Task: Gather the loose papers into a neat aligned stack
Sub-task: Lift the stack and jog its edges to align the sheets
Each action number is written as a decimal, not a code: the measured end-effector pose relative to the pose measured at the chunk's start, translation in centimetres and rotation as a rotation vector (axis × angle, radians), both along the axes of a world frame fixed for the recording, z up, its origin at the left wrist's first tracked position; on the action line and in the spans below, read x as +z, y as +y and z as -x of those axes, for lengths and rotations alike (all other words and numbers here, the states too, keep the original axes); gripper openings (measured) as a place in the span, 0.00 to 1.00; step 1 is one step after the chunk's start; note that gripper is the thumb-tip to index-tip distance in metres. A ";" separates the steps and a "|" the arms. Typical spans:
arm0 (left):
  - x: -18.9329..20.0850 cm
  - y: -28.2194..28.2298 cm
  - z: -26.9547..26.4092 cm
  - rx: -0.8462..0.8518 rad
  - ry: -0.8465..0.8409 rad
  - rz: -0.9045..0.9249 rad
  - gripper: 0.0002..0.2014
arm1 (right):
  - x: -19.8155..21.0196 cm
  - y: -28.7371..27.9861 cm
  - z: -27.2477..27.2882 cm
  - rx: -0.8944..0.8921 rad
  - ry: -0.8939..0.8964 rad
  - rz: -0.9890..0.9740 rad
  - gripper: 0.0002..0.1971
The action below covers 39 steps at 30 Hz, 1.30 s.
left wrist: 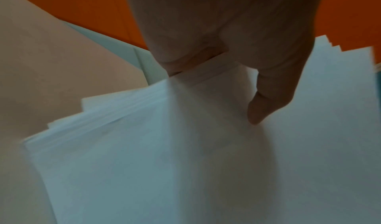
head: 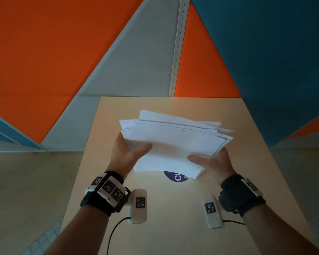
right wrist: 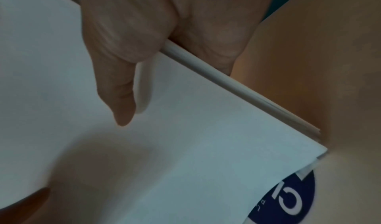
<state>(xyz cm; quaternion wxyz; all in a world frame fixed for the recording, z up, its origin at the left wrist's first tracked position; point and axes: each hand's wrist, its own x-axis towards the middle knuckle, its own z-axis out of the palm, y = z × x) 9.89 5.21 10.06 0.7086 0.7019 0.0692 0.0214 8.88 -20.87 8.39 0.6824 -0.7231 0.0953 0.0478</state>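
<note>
A bundle of white papers [head: 175, 144] is held above the beige table [head: 173, 208], its far edges fanned and uneven. My left hand [head: 129, 151] grips the left side, thumb on top and fingers hidden beneath. My right hand [head: 212, 162] grips the right side the same way. In the left wrist view the left thumb [left wrist: 266, 100] presses on the papers [left wrist: 164, 162], whose edges are staggered. The right wrist view has the right thumb [right wrist: 121, 97] lying on the top sheet [right wrist: 185, 146], with the stack's side edge fairly even.
A round dark blue sticker [head: 176, 177] with white lettering lies on the table under the papers; it also shows in the right wrist view as the sticker [right wrist: 292, 199]. Orange, grey and blue wall panels [head: 63, 52] stand beyond the table's far edge.
</note>
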 end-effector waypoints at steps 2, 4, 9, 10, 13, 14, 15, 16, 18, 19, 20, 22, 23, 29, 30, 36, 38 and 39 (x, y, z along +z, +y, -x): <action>0.0 -0.3 0.0 0.007 0.000 0.021 0.28 | -0.3 0.2 0.0 -0.009 0.012 -0.019 0.22; 0.0 -0.5 0.0 0.008 -0.001 0.041 0.26 | -0.5 0.3 0.1 -0.024 0.027 -0.051 0.26; -0.1 -0.7 0.2 0.016 -0.027 0.107 0.27 | -0.4 0.2 0.3 -0.021 0.030 -0.047 0.20; -0.1 -0.9 0.2 0.011 -0.037 0.115 0.28 | -0.3 0.4 0.3 -0.008 0.021 -0.049 0.21; 0.3 -1.6 0.4 -0.007 -0.071 0.149 0.28 | -0.1 1.1 0.4 -0.006 0.003 -0.097 0.25; 0.6 -1.8 0.5 -0.008 -0.095 0.168 0.28 | -0.1 1.2 0.3 -0.020 0.005 -0.120 0.25; 0.9 -1.9 0.5 -0.002 -0.111 0.197 0.28 | -0.1 1.1 0.3 -0.035 0.005 -0.141 0.25; 1.3 -2.0 0.6 0.009 -0.123 0.231 0.27 | 0.0 0.9 0.3 -0.040 -0.004 -0.155 0.26; 2.3 -2.0 0.5 0.041 -0.169 0.277 0.20 | 0.1 0.6 0.3 -0.032 -0.033 -0.154 0.28; 2.7 -2.0 0.3 0.066 -0.185 0.285 0.17 | 0.1 0.4 0.2 -0.023 -0.045 -0.144 0.28; 3.0 -2.0 0.1 0.100 -0.194 0.278 0.16 | 0.0 0.3 0.2 -0.011 -0.052 -0.131 0.28; 3.6 -2.0 -0.2 0.156 -0.204 0.266 0.17 | -0.1 0.1 0.1 0.019 -0.054 -0.099 0.29; 3.8 -2.0 -0.4 0.181 -0.194 0.271 0.17 | -0.2 0.0 0.1 0.034 -0.055 -0.078 0.30; 3.9 -2.4 -0.7 0.202 -0.164 0.228 0.05 | 0.2 -0.8 0.2 0.092 -0.065 -0.057 0.27; 3.9 -2.2 -0.8 0.200 -0.161 0.234 0.06 | 0.3 -0.8 0.1 0.088 -0.067 -0.067 0.28; 4.4 -2.7 -1.4 0.246 -0.152 0.148 0.08 | 0.1 -0.5 0.1 0.061 -0.061 -0.089 0.27; 4.3 -2.6 -1.3 0.245 -0.145 0.143 0.07 | 0.0 -0.5 0.2 0.067 -0.055 -0.088 0.25; 4.3 -2.7 -1.2 0.239 -0.140 0.153 0.07 | -0.1 -0.6 0.3 0.070 -0.051 -0.084 0.25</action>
